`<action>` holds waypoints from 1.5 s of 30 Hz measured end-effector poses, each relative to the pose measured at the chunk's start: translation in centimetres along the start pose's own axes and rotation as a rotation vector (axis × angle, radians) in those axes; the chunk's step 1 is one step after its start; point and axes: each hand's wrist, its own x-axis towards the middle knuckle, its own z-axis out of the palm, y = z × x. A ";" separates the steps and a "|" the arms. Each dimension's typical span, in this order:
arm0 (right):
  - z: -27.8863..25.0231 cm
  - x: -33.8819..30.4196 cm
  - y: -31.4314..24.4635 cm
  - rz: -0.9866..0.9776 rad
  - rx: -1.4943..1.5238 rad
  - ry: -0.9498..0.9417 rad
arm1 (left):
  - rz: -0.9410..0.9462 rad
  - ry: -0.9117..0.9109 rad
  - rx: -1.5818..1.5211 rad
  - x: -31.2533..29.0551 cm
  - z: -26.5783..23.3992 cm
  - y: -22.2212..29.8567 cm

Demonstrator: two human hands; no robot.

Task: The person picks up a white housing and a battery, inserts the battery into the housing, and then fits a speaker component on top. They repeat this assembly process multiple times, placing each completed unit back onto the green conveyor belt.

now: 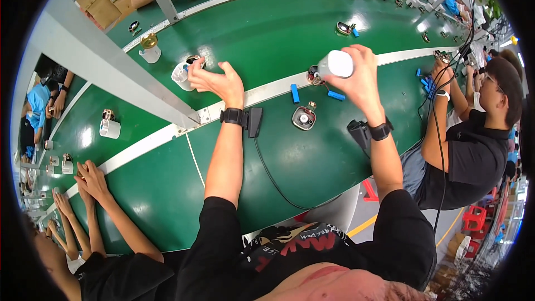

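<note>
My right hand (361,81) is closed around a white plastic housing (337,64), raised above the metal strip along the bench. Beneath it, partly hidden, lies a round dark assembly (315,75). My left hand (219,81) has its thumb and fingers apart, its fingertips beside another white housing (180,76) on the green surface past the strip. A small metal-and-dark part (195,61) shows at that housing's top; whether my fingers touch it is hard to tell. Between my arms are two blue cylindrical cells (295,93) and an oval part with a round centre (304,117).
White housings with metal parts stand farther left, one (110,126) beyond a grey post (128,67). A dark assembly with a blue cell (344,28) lies ahead. Black cables hang at right near a seated co-worker (473,145). Other people's hands (92,181) work at left.
</note>
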 end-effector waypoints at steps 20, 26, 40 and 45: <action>7.4 -2.0 -8.4 -0.432 0.264 -0.443 | -0.225 -0.706 -0.631 2.6 -4.8 -2.6; 7.2 -1.0 -5.2 -0.423 0.500 -0.586 | -0.536 -1.436 -1.118 2.1 -6.2 -0.4; 8.8 0.2 -6.4 0.282 0.699 -0.358 | -0.654 -1.407 -1.307 1.5 -4.8 0.7; 8.4 -0.1 -6.5 0.152 0.758 -0.455 | -0.756 -1.317 -1.188 1.6 -3.8 0.2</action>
